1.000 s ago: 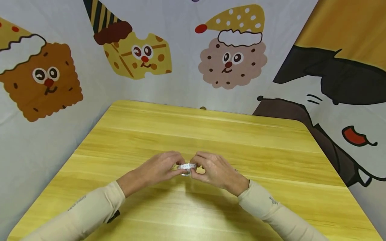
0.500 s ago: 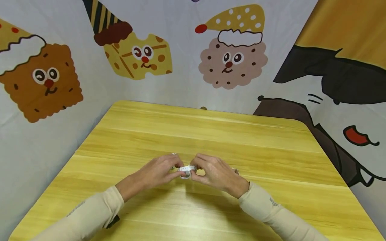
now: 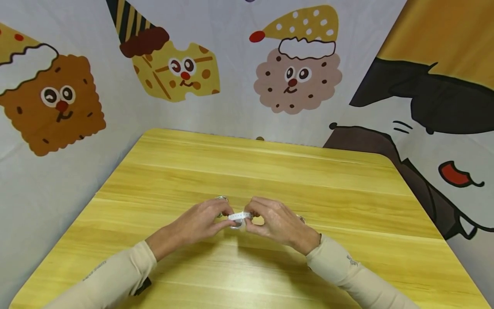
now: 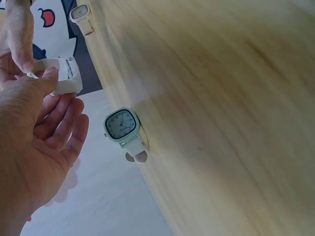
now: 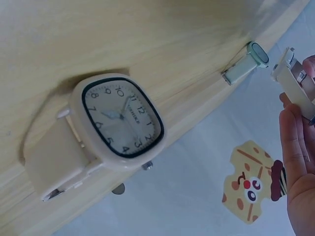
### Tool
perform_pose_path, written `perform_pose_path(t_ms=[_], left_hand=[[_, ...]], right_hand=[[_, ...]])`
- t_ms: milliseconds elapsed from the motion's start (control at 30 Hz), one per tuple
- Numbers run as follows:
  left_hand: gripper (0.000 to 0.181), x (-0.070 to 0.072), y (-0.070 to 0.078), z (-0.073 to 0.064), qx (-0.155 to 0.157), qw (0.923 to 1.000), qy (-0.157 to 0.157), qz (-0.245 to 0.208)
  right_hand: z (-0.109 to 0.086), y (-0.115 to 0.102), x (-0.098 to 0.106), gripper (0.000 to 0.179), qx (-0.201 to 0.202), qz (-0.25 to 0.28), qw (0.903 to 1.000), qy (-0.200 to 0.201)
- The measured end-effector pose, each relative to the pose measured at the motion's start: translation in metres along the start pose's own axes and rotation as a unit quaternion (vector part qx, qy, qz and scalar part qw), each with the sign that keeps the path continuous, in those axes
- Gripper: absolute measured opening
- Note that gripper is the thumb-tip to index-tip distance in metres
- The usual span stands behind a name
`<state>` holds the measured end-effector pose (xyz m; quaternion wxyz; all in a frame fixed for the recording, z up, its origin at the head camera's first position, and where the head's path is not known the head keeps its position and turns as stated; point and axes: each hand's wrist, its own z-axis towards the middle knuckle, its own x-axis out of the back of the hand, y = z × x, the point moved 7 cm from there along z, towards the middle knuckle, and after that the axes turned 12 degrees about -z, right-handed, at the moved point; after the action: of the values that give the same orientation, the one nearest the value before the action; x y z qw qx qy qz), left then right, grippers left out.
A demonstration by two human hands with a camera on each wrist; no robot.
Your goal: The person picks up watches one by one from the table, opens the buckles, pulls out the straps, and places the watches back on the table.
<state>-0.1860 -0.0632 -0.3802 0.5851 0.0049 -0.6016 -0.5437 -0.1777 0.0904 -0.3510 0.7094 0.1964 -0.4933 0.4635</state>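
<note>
Both hands hold a white wristwatch (image 3: 238,216) between them, above the middle of the table. My left hand (image 3: 198,219) pinches one side of it with thumb and fingers; my right hand (image 3: 275,221) pinches the strap on the other side. In the left wrist view the strap of this watch (image 4: 68,87) is bent into a loop, with the left thumb over it. A pale green wristwatch (image 4: 121,125) sits on the table just beyond the left hand. Beyond the right hand is a cream wristwatch (image 5: 123,118), its dial facing the right wrist camera.
The wood-grain table (image 3: 247,171) has rounded far corners. Behind and beside it hangs a white cloth printed with cartoon figures, including a cheese wedge (image 3: 177,73) and a round biscuit (image 3: 297,81). Cream sleeves (image 3: 115,270) cover both forearms.
The left hand has shifted slightly left and nearer, uncovering more of the green watch behind it. The white watch has moved a little nearer and tilted. Both hands keep their grip.
</note>
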Motion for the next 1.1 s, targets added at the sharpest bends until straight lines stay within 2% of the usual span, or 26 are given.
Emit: perform_pose_path(t_ms=[200,367,500,633,800,933,1100], left_hand=[[0.015,0.001,0.0,-0.004,-0.006,1.0,0.003,0.006],[0.039,0.005,0.007,-0.007,-0.033,0.9978,0.026,0.052],[0.052,0.006,0.013,-0.001,-0.055,0.9948,0.04,0.075],[0.047,0.005,0.019,0.007,-0.08,0.9933,0.048,0.068],[0.029,0.001,0.025,0.013,-0.108,0.9919,0.044,0.049],[0.021,-0.002,0.023,0.015,-0.109,0.9929,0.037,0.031],[0.016,-0.002,0.019,0.019,-0.094,0.9948,0.032,-0.019]], right_hand=[[-0.002,0.001,0.004,0.012,-0.015,0.017,0.9997,0.006],[-0.002,0.002,0.008,0.016,-0.023,0.025,0.9993,0.015],[-0.003,0.003,0.009,0.016,-0.017,0.018,0.9994,0.022],[-0.003,0.002,0.006,0.016,-0.007,0.013,0.9996,0.026],[-0.005,0.001,0.002,0.015,-0.001,0.013,0.9997,0.022],[-0.006,0.002,0.001,0.015,-0.006,0.019,0.9996,0.019],[-0.006,0.004,-0.001,0.017,-0.025,0.04,0.9987,0.018]])
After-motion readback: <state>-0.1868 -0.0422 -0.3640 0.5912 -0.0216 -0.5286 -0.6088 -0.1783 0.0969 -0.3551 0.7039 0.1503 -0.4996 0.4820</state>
